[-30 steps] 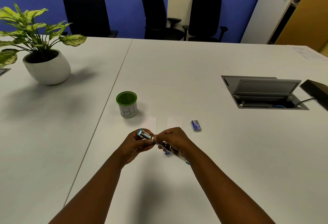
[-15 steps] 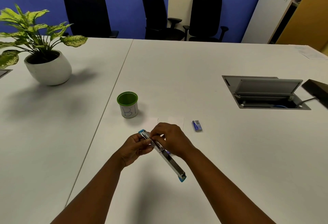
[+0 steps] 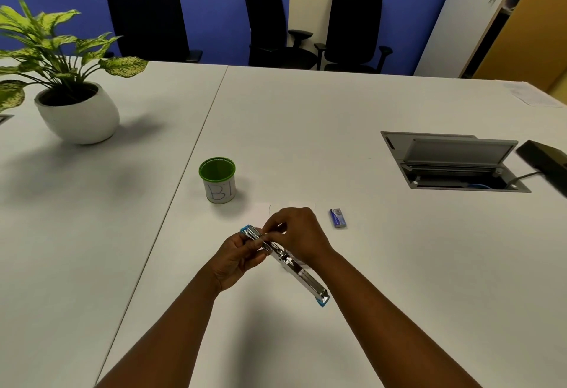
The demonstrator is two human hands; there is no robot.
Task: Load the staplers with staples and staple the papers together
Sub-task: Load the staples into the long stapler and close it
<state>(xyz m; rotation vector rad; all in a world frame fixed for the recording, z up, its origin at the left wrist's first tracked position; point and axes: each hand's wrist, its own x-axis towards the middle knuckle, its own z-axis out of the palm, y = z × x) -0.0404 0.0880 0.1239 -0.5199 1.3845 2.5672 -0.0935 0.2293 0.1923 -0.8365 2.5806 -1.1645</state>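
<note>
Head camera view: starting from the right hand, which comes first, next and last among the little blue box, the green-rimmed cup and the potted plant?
From the right hand:
1. Little blue box, just to its right.
2. Green-rimmed cup, beyond it to the left.
3. Potted plant, far left.

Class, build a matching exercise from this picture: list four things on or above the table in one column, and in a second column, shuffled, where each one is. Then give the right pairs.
Things
1. stapler
2. green-rimmed cup
3. small blue box
4. potted plant

Places
A. far left of the table, by the edge of the picture
B. lying on the table just right of the right hand
C. standing beyond the left hand, near the seam between the tabletops
D. opened out flat, held in both hands

Pairs: 1-D, 2-C, 3-B, 4-A
</note>
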